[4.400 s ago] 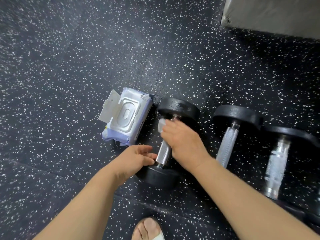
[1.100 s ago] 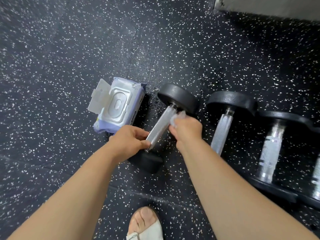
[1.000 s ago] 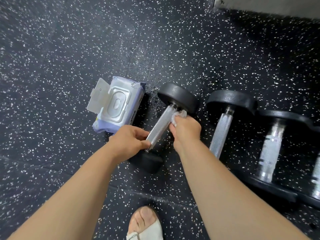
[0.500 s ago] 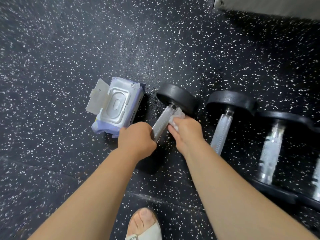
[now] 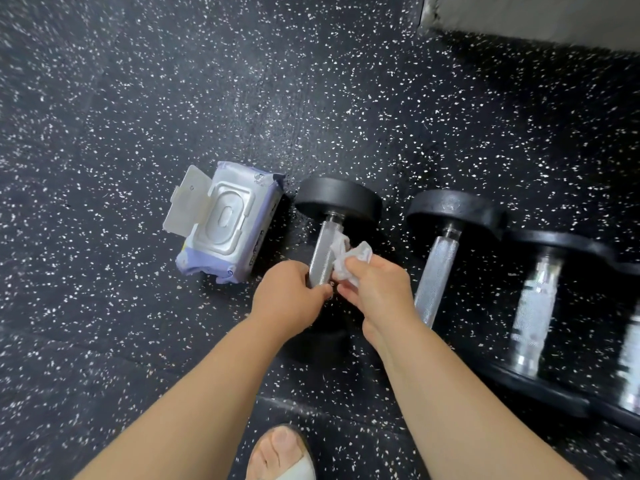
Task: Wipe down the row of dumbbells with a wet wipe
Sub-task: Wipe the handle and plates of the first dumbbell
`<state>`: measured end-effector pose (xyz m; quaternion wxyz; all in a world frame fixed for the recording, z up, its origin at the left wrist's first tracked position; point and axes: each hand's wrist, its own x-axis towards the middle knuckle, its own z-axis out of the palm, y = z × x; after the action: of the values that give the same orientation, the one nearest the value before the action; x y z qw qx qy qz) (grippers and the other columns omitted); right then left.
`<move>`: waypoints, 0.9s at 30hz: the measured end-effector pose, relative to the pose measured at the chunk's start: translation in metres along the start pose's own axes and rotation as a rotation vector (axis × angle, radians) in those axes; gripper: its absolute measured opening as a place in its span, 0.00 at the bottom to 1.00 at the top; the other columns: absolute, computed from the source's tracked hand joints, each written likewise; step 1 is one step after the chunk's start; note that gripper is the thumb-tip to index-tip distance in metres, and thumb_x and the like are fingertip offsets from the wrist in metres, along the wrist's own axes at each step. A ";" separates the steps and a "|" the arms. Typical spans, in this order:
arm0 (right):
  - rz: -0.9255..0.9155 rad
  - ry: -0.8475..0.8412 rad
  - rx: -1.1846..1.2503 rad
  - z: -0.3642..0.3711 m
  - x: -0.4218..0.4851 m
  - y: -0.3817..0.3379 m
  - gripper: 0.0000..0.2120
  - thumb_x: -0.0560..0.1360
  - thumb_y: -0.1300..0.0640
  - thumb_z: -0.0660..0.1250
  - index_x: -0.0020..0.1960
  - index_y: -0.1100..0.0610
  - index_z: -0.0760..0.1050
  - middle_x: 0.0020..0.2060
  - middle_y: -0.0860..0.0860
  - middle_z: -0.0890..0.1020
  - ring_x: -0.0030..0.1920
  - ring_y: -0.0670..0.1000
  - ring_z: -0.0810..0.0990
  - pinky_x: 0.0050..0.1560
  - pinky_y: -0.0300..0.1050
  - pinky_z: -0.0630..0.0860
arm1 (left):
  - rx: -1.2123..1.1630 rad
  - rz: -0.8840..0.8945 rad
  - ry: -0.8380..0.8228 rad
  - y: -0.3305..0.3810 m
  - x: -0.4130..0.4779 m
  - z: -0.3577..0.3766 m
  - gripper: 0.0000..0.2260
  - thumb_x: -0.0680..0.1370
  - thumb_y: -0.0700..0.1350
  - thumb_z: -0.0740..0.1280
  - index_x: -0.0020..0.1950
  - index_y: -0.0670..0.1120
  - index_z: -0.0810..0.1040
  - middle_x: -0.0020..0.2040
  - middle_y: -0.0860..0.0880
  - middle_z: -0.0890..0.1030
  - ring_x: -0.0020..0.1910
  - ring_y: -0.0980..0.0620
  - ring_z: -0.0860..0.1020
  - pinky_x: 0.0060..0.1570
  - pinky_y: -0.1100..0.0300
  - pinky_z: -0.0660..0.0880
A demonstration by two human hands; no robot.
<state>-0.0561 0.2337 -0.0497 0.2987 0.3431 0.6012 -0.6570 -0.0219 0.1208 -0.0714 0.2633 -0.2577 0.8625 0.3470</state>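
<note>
Lying leftmost, wipe pack (image 5: 221, 233): flat on the speckled floor (image 5: 104, 133), lid flipped open toward the left, just beside the far head of the first dumbbell (image 5: 325, 251).
foot (image 5: 280, 455): bottom edge, toes in a pale open sandal, pointing up toward the hands.
left hand (image 5: 287, 299): clenched round the near end of the first dumbbell's knurled handle, fingers (image 5: 320, 291) curled over the metal.
first dumbbell: leftmost of the row, far black head on the floor next to the wipe pack, near head mostly hidden under both wrists; resting or raised at that end, cannot tell.
wet wipe (image 5: 348, 258): crumpled and white, pressed against the right side of that handle about midway, just above the left hand.
right hand (image 5: 377, 296): pinching the wet wipe, fingertips bunched on it, thumb close beside the left thumb.
second dumbbell (image 5: 438, 265): flat on the floor just right of the right hand, untouched, handle bare.
third dumbbell (image 5: 535, 306): next to the right, its far head overlapping the second's.
fourth dumbbell (image 5: 630, 358): only a blurred sliver at the right edge.
grey block (image 5: 536, 19): top right corner, well apart from the row.
</note>
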 end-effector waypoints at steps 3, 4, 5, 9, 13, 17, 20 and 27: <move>0.032 0.050 0.038 -0.004 0.005 -0.006 0.11 0.76 0.64 0.63 0.37 0.53 0.76 0.39 0.52 0.82 0.43 0.50 0.81 0.43 0.42 0.78 | -0.113 -0.071 -0.056 0.004 -0.003 0.005 0.09 0.73 0.46 0.71 0.36 0.43 0.78 0.31 0.46 0.82 0.32 0.46 0.80 0.41 0.50 0.79; 0.042 0.056 0.036 -0.005 0.006 -0.008 0.10 0.76 0.64 0.64 0.37 0.53 0.76 0.40 0.53 0.82 0.43 0.50 0.81 0.43 0.42 0.78 | -0.124 -0.098 -0.079 0.006 -0.002 0.003 0.07 0.73 0.46 0.71 0.38 0.43 0.80 0.34 0.44 0.84 0.35 0.44 0.82 0.43 0.49 0.80; 0.053 0.066 0.026 -0.005 0.007 -0.010 0.10 0.75 0.64 0.64 0.37 0.54 0.76 0.40 0.53 0.82 0.43 0.51 0.81 0.42 0.42 0.78 | -0.120 -0.127 -0.096 0.008 0.000 0.001 0.06 0.73 0.45 0.71 0.41 0.42 0.80 0.37 0.43 0.84 0.39 0.42 0.83 0.44 0.48 0.80; 0.004 0.157 -0.084 0.001 0.012 -0.010 0.10 0.72 0.64 0.67 0.35 0.53 0.77 0.36 0.54 0.83 0.41 0.55 0.83 0.48 0.50 0.80 | 0.029 -0.142 0.044 0.021 0.000 -0.004 0.05 0.72 0.41 0.68 0.42 0.43 0.73 0.43 0.44 0.80 0.40 0.43 0.77 0.38 0.54 0.73; -0.034 0.070 -0.111 0.028 0.025 -0.015 0.14 0.73 0.64 0.66 0.32 0.52 0.73 0.31 0.50 0.77 0.35 0.48 0.77 0.47 0.48 0.78 | 0.184 -0.075 0.238 0.018 -0.017 0.003 0.10 0.73 0.45 0.69 0.51 0.46 0.75 0.47 0.48 0.81 0.48 0.44 0.79 0.41 0.54 0.73; -0.113 0.012 -0.278 0.049 0.043 -0.008 0.14 0.75 0.55 0.66 0.31 0.58 0.75 0.33 0.58 0.80 0.37 0.55 0.79 0.44 0.49 0.79 | 0.061 0.020 0.137 -0.007 -0.010 -0.011 0.12 0.72 0.41 0.70 0.54 0.47 0.78 0.45 0.48 0.83 0.47 0.47 0.80 0.49 0.52 0.77; -0.231 0.001 -0.592 0.038 0.033 0.012 0.21 0.75 0.51 0.63 0.25 0.58 0.74 0.25 0.54 0.77 0.31 0.53 0.74 0.34 0.48 0.70 | -0.106 0.075 -0.062 -0.018 -0.005 -0.026 0.16 0.71 0.37 0.68 0.55 0.52 0.80 0.46 0.50 0.85 0.48 0.49 0.83 0.52 0.51 0.79; -0.190 -0.235 -0.933 0.010 0.007 0.033 0.23 0.76 0.54 0.63 0.22 0.54 0.73 0.19 0.45 0.70 0.27 0.49 0.67 0.28 0.43 0.64 | -0.323 0.021 -0.097 -0.017 0.002 -0.032 0.08 0.70 0.43 0.66 0.43 0.39 0.80 0.40 0.36 0.82 0.34 0.50 0.75 0.41 0.49 0.81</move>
<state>-0.0347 0.2211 -0.0747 0.4252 0.0397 0.8223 -0.3760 -0.0217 0.0866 -0.0608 0.2561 -0.2707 0.7843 0.4960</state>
